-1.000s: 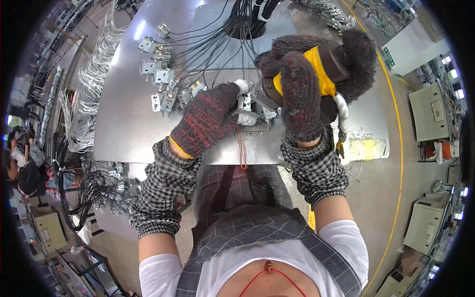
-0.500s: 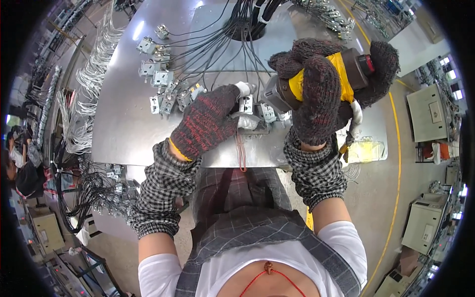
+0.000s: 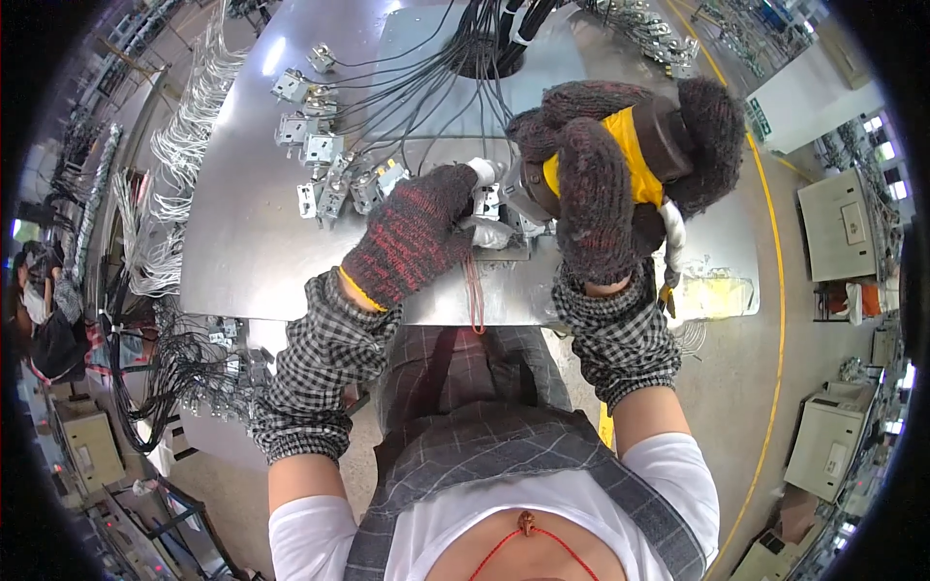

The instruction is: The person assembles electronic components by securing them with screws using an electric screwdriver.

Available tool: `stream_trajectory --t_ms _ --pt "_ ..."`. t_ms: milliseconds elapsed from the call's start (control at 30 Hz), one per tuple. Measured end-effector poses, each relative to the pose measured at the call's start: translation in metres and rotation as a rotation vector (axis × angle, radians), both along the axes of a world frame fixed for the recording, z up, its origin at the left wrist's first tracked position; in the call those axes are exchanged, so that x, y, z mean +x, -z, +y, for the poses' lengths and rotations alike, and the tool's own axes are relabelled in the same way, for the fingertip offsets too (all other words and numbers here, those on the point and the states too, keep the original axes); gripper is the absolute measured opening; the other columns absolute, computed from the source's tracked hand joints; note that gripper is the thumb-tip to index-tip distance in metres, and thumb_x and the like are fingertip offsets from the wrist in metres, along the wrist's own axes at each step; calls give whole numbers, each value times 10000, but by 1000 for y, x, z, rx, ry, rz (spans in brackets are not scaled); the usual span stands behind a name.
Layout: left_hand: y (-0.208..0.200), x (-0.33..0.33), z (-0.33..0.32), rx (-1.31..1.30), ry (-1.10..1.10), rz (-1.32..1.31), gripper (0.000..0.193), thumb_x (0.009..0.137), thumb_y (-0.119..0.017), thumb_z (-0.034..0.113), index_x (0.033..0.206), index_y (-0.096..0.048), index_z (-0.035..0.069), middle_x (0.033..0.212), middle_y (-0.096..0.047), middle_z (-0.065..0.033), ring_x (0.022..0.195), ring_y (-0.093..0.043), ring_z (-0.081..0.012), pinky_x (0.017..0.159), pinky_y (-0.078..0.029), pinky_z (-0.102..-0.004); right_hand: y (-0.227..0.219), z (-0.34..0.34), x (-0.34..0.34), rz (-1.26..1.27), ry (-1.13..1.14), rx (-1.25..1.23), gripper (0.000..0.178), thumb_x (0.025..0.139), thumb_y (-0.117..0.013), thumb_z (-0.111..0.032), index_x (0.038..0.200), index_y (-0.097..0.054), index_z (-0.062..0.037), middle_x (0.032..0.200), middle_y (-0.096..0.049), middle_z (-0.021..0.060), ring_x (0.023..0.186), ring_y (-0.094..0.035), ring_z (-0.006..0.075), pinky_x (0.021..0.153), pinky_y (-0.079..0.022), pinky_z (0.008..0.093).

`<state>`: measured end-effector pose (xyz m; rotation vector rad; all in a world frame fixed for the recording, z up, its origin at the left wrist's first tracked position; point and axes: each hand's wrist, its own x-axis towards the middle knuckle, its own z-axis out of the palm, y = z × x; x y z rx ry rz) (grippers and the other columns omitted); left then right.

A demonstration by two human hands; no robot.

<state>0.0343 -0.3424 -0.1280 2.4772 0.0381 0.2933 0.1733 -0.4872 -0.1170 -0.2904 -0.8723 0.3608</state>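
A: Head view, the only one. What has shifted?

B: The handheld tool [image 3: 644, 160] sits farther left than half a second ago, its grey nose back close over the metal fitting [image 3: 487, 201]. Touching or apart: can't tell. My reading: the tool is back at the working spot, the left side steadying the piece.

A: Fingers?

B: Left hand [image 3: 412, 232]: fingers narrow, white-wrapped tips either side of the metal fitting, near the front edge of the worktop [image 3: 247, 247]. Right hand [image 3: 596, 194]: fingers curled round the handheld tool, beside its yellow band.

A: Containers, contents?

B: None certain. A round dark opening [image 3: 520, 68], or maybe a base, has a dark cable bundle [image 3: 481, 24] standing in it; thin wires fan out to loose fittings [image 3: 320, 150] at left. Far right, a clear plastic piece [image 3: 717, 295] shows yellow; tray or sheet, unclear.
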Motion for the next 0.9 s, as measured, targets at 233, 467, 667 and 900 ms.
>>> stream_trajectory --t_ms 233,467,667,900 --pt "-27 -19 25 791 -29 -92 566 772 -745 438 1194 -610 87 1187 -613 -135 1104 -571 -335 893 -469 -488 -10 -1 -22 -140 211 -150 513 995 -513 -398 1393 -396 -96 1178 -602 234 950 -654 333 819 -551 511" --pt "-23 -18 53 869 154 -31 383 794 -702 156 1171 -637 126 1099 -627 -71 1021 -590 -253 810 -512 -357 -23 -5 -28 -283 395 -287 470 994 -540 -354 1373 -421 -103 1164 -602 249 940 -663 341 831 -569 521" --pt "-26 -20 68 -603 65 -223 415 924 -642 250 1284 -564 61 1147 -622 -93 1020 -636 -216 841 -566 -329 -33 -11 -34 -401 578 -411 435 992 -564 -316 1355 -442 -109 1152 -601 262 932 -672 349 842 -585 530" --pt "-10 -22 21 -998 -25 -251 503 861 -700 45 1325 -506 49 1063 -608 -106 932 -614 -225 817 -559 -364 -29 2 -34 -414 729 -419 503 996 -541 -375 1367 -420 -58 1180 -601 251 969 -665 354 864 -580 510"
